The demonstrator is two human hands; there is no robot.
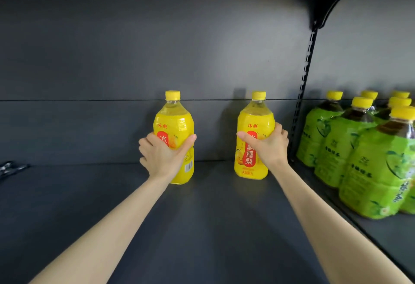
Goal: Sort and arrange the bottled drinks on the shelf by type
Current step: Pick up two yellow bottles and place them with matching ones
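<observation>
Two yellow bottles with yellow caps and red-and-yellow labels stand upright near the back of a dark shelf (202, 216). My left hand (162, 152) grips the left yellow bottle (174, 124) around its middle. My right hand (268, 145) grips the right yellow bottle (252, 162) around its middle, thumb across the label. Both bottles are about a bottle's width or more apart, and their bases seem to touch the shelf board.
Several green-labelled bottles with yellow caps (359, 155) stand packed together in the neighbouring bay on the right, past a black slotted upright (302, 95). A black shelf bracket (323, 12) hangs above. A small dark metal object (11, 168) lies at the far left.
</observation>
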